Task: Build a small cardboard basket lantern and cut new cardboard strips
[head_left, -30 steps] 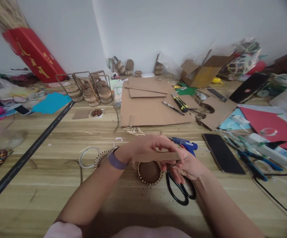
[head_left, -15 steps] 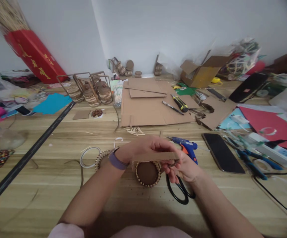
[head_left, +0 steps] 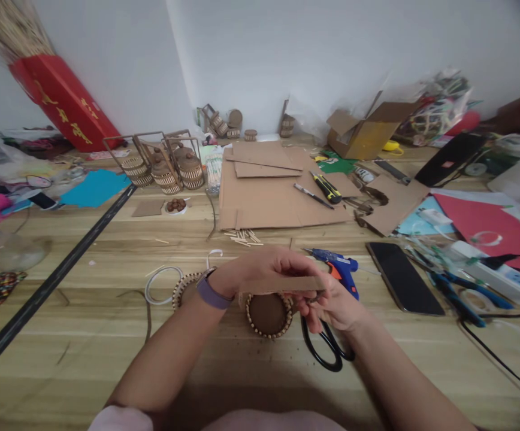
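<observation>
A brown corrugated cardboard strip [head_left: 282,285] is held crosswise between both hands. My left hand [head_left: 269,266] reaches over from behind it, fingers bent toward its right end. At that end my right hand [head_left: 327,302] is closed with curled fingers, pinching the strip. Just below the strip lies a round brown cardboard piece [head_left: 266,315] edged with short light sticks. Black-handled scissors [head_left: 323,350] rest under my right hand. Partly hidden behind my left wrist is another stick-edged round piece [head_left: 186,287]. A blue glue gun [head_left: 343,265] lies beyond my right hand.
Cardboard sheets [head_left: 264,200] carry a yellow utility knife [head_left: 326,187] and a pen [head_left: 313,195]. To the right are a phone [head_left: 404,277], pliers [head_left: 460,296] and a power strip [head_left: 498,272]. Small handled baskets [head_left: 165,170] stand at the back left. Loose sticks [head_left: 243,237] lie ahead.
</observation>
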### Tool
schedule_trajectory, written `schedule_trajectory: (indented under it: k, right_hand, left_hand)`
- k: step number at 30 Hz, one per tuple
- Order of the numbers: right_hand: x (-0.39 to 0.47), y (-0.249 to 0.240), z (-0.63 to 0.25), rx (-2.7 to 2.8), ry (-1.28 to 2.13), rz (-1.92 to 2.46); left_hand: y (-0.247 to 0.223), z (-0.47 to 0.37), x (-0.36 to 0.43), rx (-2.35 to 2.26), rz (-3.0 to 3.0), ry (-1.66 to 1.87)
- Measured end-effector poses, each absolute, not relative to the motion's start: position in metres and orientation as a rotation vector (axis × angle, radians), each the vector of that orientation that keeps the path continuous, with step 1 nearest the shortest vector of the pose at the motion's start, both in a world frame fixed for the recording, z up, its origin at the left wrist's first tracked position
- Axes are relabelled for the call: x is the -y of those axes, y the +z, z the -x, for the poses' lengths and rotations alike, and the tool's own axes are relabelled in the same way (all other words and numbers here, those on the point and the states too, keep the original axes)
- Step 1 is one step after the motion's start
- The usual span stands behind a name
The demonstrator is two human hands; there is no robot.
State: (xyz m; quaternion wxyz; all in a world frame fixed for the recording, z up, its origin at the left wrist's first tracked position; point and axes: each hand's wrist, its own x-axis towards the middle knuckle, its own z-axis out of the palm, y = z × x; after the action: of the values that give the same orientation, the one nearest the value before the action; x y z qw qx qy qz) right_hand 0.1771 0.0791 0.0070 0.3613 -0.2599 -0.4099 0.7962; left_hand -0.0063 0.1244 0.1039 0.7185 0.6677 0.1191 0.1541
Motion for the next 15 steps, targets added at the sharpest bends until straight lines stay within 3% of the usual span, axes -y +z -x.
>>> schedule_trajectory:
  k: [15]
  right_hand:
    - [-0.0782,0.0042,-0.1784,1.040,2.016,0.653]
  left_hand:
    - [0.1000,0.0059,-0.1283,-0.266,-1.568,0.308]
